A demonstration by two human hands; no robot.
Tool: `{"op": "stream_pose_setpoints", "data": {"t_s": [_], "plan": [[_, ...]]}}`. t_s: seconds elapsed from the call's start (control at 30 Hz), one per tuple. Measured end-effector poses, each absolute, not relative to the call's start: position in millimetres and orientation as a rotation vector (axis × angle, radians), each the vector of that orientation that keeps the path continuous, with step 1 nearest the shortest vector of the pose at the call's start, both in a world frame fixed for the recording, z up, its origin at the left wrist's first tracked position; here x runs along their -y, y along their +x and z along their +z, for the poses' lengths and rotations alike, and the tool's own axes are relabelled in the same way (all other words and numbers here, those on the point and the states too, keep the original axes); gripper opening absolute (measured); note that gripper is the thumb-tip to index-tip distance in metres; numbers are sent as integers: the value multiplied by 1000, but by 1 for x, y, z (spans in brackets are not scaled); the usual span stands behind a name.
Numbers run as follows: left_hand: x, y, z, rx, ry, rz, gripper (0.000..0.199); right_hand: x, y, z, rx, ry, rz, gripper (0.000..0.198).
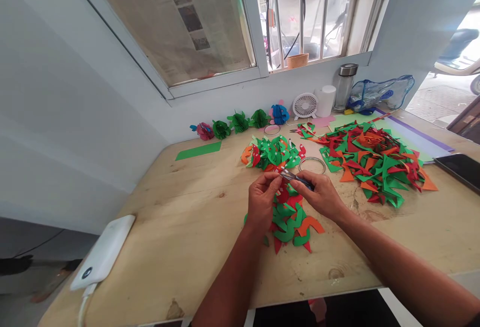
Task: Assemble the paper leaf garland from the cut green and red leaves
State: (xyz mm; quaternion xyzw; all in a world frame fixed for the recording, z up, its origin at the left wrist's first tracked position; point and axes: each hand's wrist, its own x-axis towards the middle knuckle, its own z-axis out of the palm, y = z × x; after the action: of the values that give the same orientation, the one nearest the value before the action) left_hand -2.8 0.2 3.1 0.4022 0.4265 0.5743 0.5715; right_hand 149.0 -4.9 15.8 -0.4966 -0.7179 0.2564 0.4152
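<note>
My left hand (261, 198) is closed in a pinch, its fingertips meeting the tip of the tool; what it pinches is too small to make out. In my right hand (318, 194) is a slim dark tool with a shiny metal tip (300, 179), angled toward the left fingertips. Under both hands lie green, red and orange cut paper pieces (287, 227), many of them curved. Just beyond the fingers, a heap of green paper pieces (275, 152) carries small white squares. A thin roll of tape (312, 165) lies flat beside that heap.
A big pile of paper scraps (375, 159) covers the right side, near a black phone (459, 169). Folded paper figures (239, 122) line the wall beside a small white fan (305, 105). A green strip (198, 151) and a white power bank (105, 252) lie left.
</note>
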Motion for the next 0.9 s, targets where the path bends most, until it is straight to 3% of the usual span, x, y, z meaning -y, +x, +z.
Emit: {"op": "stream_pose_setpoints", "data": {"t_s": [0.5,0.9], "plan": [[0,-3,3,-954,993,1267,28,4,148,12,1859,-1277,656,35],[2,2,3,-984,885,1251,32,5,149,8,1914,-1322,393,37]]}}
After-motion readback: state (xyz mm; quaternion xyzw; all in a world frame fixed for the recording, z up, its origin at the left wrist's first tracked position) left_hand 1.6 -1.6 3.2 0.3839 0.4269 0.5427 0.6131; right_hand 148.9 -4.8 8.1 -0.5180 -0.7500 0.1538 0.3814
